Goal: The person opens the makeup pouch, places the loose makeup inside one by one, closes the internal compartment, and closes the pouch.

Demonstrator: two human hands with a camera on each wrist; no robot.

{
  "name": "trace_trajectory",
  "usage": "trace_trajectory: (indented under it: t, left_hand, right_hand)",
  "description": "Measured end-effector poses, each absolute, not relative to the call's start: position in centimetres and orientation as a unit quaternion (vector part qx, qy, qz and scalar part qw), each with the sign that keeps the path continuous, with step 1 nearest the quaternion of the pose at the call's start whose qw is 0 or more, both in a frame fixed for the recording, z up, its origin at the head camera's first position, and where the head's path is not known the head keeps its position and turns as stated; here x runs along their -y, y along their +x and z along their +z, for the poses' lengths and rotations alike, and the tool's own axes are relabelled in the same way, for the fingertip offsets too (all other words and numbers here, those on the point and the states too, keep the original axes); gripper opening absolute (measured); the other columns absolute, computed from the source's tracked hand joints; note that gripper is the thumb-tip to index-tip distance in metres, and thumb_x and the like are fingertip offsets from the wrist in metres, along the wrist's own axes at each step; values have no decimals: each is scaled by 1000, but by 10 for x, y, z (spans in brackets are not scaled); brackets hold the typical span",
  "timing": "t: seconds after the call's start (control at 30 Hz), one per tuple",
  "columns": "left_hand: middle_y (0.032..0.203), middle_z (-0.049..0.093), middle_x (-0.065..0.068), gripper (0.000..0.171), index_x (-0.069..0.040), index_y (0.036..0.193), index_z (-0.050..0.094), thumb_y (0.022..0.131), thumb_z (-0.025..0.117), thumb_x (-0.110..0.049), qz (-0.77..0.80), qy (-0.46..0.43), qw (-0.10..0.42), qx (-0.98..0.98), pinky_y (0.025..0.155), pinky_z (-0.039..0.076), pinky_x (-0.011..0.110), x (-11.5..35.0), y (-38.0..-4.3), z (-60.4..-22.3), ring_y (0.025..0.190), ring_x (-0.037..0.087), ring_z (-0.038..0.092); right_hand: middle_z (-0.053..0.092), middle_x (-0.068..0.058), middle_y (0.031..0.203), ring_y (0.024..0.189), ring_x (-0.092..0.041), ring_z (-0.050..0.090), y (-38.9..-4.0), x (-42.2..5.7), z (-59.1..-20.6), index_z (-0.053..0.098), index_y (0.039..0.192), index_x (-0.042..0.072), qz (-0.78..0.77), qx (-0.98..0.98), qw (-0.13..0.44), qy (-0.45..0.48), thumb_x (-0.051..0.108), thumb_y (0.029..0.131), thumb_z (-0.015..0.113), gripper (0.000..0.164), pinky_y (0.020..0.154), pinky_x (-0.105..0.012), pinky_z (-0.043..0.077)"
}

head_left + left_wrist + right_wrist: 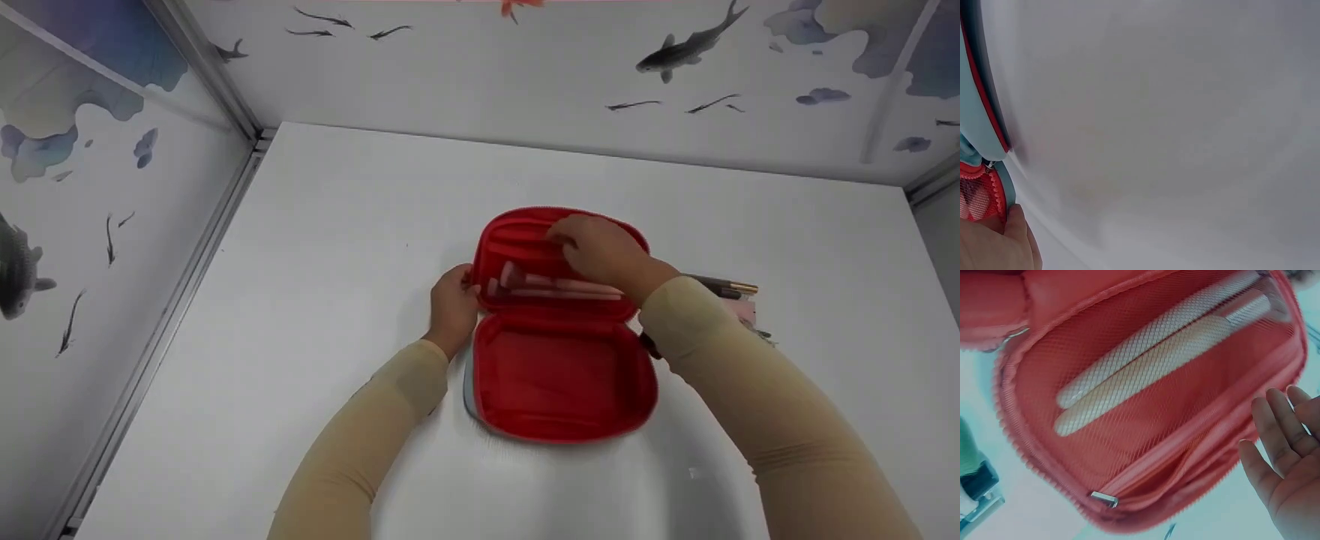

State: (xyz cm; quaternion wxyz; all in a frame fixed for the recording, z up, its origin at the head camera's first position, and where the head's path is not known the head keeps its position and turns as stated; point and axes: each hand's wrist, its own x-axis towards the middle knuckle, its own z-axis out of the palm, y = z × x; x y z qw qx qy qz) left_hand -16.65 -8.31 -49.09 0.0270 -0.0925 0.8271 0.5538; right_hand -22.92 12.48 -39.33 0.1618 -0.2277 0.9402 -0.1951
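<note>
A zip case [566, 379] with a red lining and a light blue outside lies unfolded on the table. In its far half, two pale pink makeup brushes [559, 285] sit behind the mesh of a pocket [1129, 455]. The pocket's zip pull [1104, 499] is at one end, and its mouth gapes partly. My left hand [454, 307] grips the left edge of that far half; the left wrist view shows its digits at the light blue rim [1006, 183]. Over the far half is my right hand [604, 251], its fingers [1275, 430] extended beside the case edge and holding nothing.
Right of the case, partly behind my right forearm, lie dark sticks with gold ends [731, 285] and a pink item [742, 309]. White panels with fish prints [675, 56] stand along the back and left sides of the white table [315, 225].
</note>
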Motion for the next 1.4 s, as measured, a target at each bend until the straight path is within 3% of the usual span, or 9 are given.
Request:
trace_trajectory:
  t: [0.43, 1.07, 1.4]
  left_hand:
    - [117, 63, 11, 29, -1, 123, 60, 95, 52, 2, 551, -97, 26, -829, 95, 48, 33, 83, -166, -493, 109, 21, 57]
    - [114, 63, 10, 28, -2, 122, 60, 95, 54, 1, 550, -86, 21, -831, 92, 49, 31, 84, -164, -494, 106, 20, 56]
    - [118, 62, 10, 28, -2, 124, 58, 96, 53, -2, 540, -85, 29, -837, 96, 47, 32, 84, -164, -492, 110, 21, 56]
  right_hand:
    - [61, -15, 120, 101, -28, 55, -190, -186, -387, 58, 128, 4, -254, -942, 123, -180, 7, 98, 49, 32, 90, -47, 50]
    - [64, -20, 115, 109, -38, 60, -153, -264, -413, 65, 118, 1, -224, -961, 41, -155, 3, 90, 64, 28, 88, -55, 49]
    - [65, -20, 111, 105, -37, 60, -145, -281, -425, 68, 116, 2, -180, -972, 61, -139, 2, 89, 65, 27, 86, -55, 49]
